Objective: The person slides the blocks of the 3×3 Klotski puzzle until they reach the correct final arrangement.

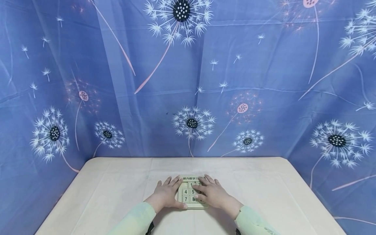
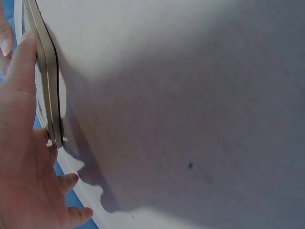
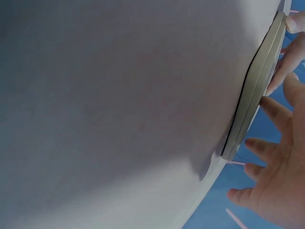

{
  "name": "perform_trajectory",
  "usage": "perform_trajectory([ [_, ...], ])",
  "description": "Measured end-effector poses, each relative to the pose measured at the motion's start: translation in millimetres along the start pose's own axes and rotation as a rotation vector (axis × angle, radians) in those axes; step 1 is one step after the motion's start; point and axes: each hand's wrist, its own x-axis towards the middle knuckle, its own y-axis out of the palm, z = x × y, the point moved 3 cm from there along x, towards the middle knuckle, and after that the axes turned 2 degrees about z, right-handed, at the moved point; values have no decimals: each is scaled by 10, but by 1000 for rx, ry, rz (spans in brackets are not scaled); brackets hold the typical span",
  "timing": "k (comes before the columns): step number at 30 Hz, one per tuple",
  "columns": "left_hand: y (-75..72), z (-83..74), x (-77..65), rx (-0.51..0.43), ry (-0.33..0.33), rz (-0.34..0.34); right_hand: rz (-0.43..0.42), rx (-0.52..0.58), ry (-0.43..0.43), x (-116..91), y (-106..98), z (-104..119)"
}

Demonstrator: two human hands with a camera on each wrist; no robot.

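A pale green sliding number puzzle [image 1: 194, 206] lies flat on the table, with Chinese lettering along its far edge. Its number tiles [image 1: 186, 192] show 1, 2, 4, 5, 7 and 8, and the upper left slot has no tile. My left hand [image 1: 168, 193] holds the left side of the frame, thumb on the near corner and index finger at the far one. Over the right side spreads my right hand [image 1: 215, 193], its thumb and index finger on the tiles and covering part of the right column. The puzzle's side edge [image 3: 245, 109] shows in the right wrist view.
A cream cloth covers the table [image 1: 117, 192]. Blue curtains [image 1: 158, 130] with dandelion prints hang behind it and along both sides. Pale green sleeves [image 1: 136, 218] reach to both wrists. A small dark speck [image 2: 190, 165] marks the cloth in the left wrist view.
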Motion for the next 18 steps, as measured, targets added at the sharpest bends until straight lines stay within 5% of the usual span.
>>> perform_trajectory([
  [18,1,16,8,26,8,4,17,17,-15,59,15,89],
])
